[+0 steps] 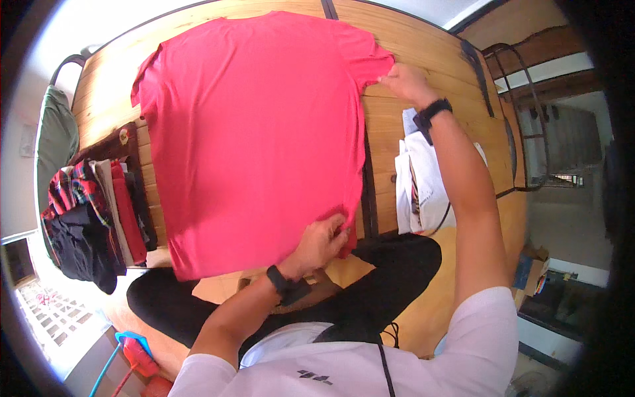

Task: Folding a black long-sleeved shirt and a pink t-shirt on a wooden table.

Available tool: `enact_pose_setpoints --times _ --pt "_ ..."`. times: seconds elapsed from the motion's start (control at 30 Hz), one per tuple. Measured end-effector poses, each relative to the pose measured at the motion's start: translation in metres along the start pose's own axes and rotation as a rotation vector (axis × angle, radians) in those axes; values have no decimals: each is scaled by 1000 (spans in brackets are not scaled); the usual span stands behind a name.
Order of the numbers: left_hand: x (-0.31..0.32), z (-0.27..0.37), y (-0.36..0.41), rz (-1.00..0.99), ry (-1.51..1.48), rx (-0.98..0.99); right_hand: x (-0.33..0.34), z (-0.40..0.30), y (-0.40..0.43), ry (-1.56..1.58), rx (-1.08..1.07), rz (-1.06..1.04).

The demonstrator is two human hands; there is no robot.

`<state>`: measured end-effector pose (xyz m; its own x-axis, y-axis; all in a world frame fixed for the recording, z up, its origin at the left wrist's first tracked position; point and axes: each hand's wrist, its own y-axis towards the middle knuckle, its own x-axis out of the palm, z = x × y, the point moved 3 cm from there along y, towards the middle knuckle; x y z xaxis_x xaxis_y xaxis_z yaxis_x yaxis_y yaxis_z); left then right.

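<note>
A red short-sleeved T-shirt (258,134) lies spread over the wooden table (436,64), its collar towards the far edge and its hem hanging slightly over the near edge. My right hand (407,83) pinches the cuff of the sleeve at the far right. Down by the right end of the hem, my left hand (320,245) grips a gathered bit of the shirt's side between thumb and fingers. The sleeve on the left lies partly folded over and wrinkled.
Folded clothes (99,208), plaid, black and red among them, are stacked at the left edge. Folded white garments (421,183) lie on the right, beneath my right forearm. A green cloth (57,129) hangs at the far left. Metal rails (533,99) stand at the right end.
</note>
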<state>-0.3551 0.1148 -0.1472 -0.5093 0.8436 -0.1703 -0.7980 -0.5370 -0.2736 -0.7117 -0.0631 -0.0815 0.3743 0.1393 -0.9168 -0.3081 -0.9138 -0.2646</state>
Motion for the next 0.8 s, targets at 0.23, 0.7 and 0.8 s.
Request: enact_pose_setpoints --times 0.23,0.7,0.8 --pt "-11 3 2 -91 -242 109 13 -16 81 -289 209 325" --pt "-10 3 1 -174 -434 66 -44 41 130 -38 185 771" --pt "-22 19 -9 -198 -324 15 -76 -6 128 57 99 751"
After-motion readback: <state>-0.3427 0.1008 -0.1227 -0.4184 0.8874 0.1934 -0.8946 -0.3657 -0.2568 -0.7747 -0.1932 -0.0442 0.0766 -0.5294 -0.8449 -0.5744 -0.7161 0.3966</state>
